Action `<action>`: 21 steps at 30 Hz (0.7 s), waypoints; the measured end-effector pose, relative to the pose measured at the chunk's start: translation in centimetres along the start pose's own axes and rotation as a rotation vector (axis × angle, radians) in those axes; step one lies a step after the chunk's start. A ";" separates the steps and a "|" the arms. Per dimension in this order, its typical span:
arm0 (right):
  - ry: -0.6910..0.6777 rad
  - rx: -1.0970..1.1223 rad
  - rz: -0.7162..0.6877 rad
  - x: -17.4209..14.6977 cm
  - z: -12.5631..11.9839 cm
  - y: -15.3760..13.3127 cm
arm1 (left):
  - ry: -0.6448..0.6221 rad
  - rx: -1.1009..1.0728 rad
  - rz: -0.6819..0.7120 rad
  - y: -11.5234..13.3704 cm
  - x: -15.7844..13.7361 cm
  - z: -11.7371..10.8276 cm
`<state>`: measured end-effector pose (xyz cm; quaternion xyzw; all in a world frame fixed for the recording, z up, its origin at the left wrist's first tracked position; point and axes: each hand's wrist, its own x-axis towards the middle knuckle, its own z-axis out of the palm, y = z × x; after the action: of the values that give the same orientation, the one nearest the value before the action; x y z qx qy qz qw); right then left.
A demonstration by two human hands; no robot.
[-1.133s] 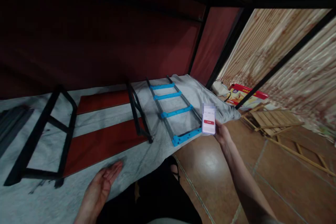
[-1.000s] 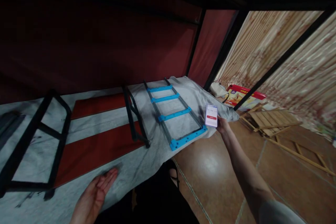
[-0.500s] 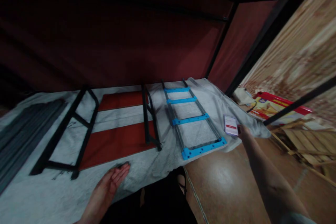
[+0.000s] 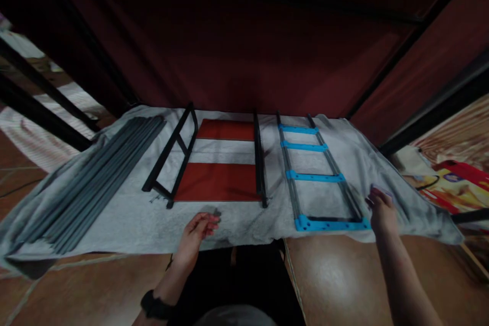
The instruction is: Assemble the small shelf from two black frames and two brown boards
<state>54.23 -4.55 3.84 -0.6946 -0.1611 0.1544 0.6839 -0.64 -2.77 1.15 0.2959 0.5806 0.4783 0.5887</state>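
My left hand (image 4: 198, 226) hovers over the front edge of the grey cloth, its fingers loosely bent and apart, with nothing visible in them. Just beyond it lie two red-brown boards (image 4: 216, 182) between two black metal frames (image 4: 164, 160). My right hand (image 4: 383, 209) is closed around the near part of a phone (image 4: 385, 193), which it mostly covers; the phone's screen is hidden. Left of that hand, a ladder-like rack of grey tubes with blue plastic crossbars (image 4: 315, 177) lies flat.
Several grey tubes (image 4: 99, 178) are bundled on the cloth (image 4: 126, 214) at the left. A dark red panel (image 4: 237, 61) rises behind, with black posts (image 4: 431, 112) at the sides. A red and yellow box (image 4: 462, 181) stands at the far right.
The view has swung left, showing all the grey tubes. My left hand's flat fingers have bent. My right hand has moved over the phone, whose lit screen was visible before.
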 end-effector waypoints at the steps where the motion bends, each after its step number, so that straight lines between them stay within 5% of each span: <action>1: -0.094 -0.016 -0.024 -2.5 1.1 0.5 | 0.050 0.043 0.076 0.4 0.1 -0.9; 5: -0.583 -0.116 -0.017 -13.7 5.7 3.0 | 0.370 0.196 0.350 2.3 2.2 -6.6; 8: -0.673 -0.265 -0.142 -19.0 9.4 5.1 | 0.545 0.407 0.438 3.5 4.9 -11.1; 12: -0.667 -0.417 -0.286 -20.5 13.1 7.2 | 0.442 0.796 0.481 4.1 7.9 -13.8; 21: -0.779 -0.458 -0.247 -20.5 15.5 7.1 | 0.201 1.194 0.570 3.7 9.9 -12.9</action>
<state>29.12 0.36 -3.68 -0.6937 -0.5173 0.2814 0.4148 -15.19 4.90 -1.43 0.6667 0.6968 0.2371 0.1175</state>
